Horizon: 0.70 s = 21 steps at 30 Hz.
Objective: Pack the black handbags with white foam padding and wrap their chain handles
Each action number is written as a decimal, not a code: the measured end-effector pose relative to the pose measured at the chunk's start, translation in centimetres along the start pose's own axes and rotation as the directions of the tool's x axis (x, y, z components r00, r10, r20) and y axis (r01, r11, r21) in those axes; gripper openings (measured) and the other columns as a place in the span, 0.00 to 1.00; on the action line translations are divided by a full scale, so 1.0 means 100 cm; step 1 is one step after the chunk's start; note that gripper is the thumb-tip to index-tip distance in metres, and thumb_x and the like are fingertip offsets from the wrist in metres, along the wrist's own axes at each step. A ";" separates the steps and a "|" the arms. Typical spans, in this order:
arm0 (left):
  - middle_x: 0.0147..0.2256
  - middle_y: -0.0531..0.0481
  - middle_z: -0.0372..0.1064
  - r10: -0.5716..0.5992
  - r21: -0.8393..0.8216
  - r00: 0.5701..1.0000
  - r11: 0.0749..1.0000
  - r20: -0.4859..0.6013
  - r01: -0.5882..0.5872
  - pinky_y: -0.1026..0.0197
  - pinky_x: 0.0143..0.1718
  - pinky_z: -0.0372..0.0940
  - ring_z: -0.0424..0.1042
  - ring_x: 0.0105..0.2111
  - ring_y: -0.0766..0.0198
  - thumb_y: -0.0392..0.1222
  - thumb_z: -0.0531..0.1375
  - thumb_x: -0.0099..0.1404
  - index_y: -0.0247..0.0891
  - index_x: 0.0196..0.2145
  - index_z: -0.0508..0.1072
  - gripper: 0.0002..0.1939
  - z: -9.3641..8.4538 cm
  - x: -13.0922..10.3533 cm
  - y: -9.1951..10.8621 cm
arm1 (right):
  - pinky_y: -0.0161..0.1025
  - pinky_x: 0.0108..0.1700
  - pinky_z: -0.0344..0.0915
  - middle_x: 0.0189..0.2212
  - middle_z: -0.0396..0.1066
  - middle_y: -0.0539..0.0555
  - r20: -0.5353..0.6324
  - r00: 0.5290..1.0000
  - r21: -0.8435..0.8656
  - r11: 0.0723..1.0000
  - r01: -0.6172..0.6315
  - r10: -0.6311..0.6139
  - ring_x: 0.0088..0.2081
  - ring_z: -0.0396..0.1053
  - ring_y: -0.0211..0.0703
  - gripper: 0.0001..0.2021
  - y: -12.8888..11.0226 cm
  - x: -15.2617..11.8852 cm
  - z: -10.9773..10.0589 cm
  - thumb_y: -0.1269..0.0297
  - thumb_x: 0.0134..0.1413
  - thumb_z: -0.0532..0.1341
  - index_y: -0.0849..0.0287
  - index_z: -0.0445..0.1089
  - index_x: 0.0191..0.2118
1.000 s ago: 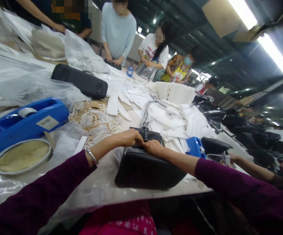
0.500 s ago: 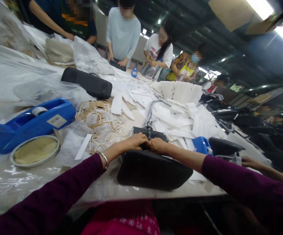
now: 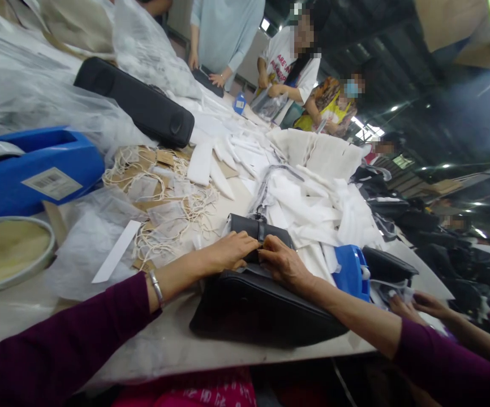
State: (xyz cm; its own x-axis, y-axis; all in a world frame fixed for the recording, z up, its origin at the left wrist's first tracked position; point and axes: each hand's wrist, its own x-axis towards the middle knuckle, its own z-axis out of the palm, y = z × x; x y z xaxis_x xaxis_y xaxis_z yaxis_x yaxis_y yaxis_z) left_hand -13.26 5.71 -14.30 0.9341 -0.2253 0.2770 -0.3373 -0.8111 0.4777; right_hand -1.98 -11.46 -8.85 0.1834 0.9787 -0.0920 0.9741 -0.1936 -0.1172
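A black bag (image 3: 266, 311) lies at the table's front edge, with a smaller black part and strap (image 3: 245, 226) just behind its top. My left hand (image 3: 233, 251) rests on the bag's upper edge, its fingers bent together at the strap. From the other side my right hand (image 3: 285, 260) meets it, thumb and fingers pinched at the same strap. The fingertips of both hands nearly touch, and what lies between them is too small to make out.
Left stand a blue tape dispenser (image 3: 58, 175), a round tin (image 3: 11, 254), stringed tags (image 3: 168, 198) and a long black case (image 3: 134, 102). White foam strips (image 3: 313, 209) lie behind the bag. Right are another blue dispenser (image 3: 349, 271) and a co-worker's hands (image 3: 418, 305). Other people stand across the table.
The view has moved closer and tilted. My right hand has turned, with its fingers more raised and bent at the strap. The co-worker's hands at the right show more.
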 end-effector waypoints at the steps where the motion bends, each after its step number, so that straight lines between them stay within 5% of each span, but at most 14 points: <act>1: 0.48 0.45 0.67 0.001 0.000 1.000 1.000 -0.009 -0.001 0.58 0.46 0.58 0.61 0.48 0.57 0.32 0.60 0.58 0.36 0.49 0.64 0.20 0.001 0.000 -0.001 | 0.38 0.41 0.60 0.37 0.65 0.54 -0.041 0.999 0.090 0.996 0.024 -0.020 0.41 0.63 0.43 0.05 0.002 0.000 0.000 0.75 0.51 0.56 0.58 0.67 0.30; 8: 0.49 0.46 0.63 0.128 0.124 0.990 0.985 -0.060 -0.120 0.56 0.42 0.54 0.59 0.47 0.55 0.35 0.57 0.62 0.44 0.51 0.65 0.19 0.010 0.000 -0.005 | 0.39 0.41 0.62 0.29 0.69 0.50 -0.040 0.967 0.622 0.764 -0.173 0.252 0.34 0.66 0.40 0.01 0.018 0.004 0.006 0.70 0.46 0.60 0.59 0.68 0.28; 12: 0.53 0.47 0.58 0.153 0.156 0.988 0.976 -0.002 -0.151 0.54 0.44 0.52 0.56 0.50 0.53 0.40 0.57 0.65 0.52 0.45 0.72 0.12 0.009 0.000 -0.004 | 0.40 0.43 0.62 0.30 0.72 0.50 -0.003 0.950 0.673 0.703 -0.229 0.313 0.35 0.68 0.41 0.02 0.022 0.004 0.013 0.68 0.45 0.60 0.58 0.69 0.28; 21: 0.57 0.47 0.55 0.136 0.237 0.990 0.962 0.032 -0.139 0.50 0.49 0.48 0.52 0.55 0.50 0.45 0.56 0.66 0.60 0.47 0.72 0.13 0.009 0.001 -0.006 | 0.38 0.39 0.60 0.28 0.71 0.49 -0.034 0.914 0.769 0.595 -0.234 0.404 0.32 0.66 0.39 0.03 0.028 0.008 0.020 0.67 0.43 0.60 0.59 0.69 0.27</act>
State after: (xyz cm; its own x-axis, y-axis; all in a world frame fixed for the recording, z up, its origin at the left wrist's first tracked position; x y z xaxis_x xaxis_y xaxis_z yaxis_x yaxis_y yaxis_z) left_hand -12.84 5.65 -15.29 0.8830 -0.3504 0.3124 -0.4269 -0.8762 0.2236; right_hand 0.63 -11.36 -11.26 0.5654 0.8190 -0.0975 0.4353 -0.3967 -0.8082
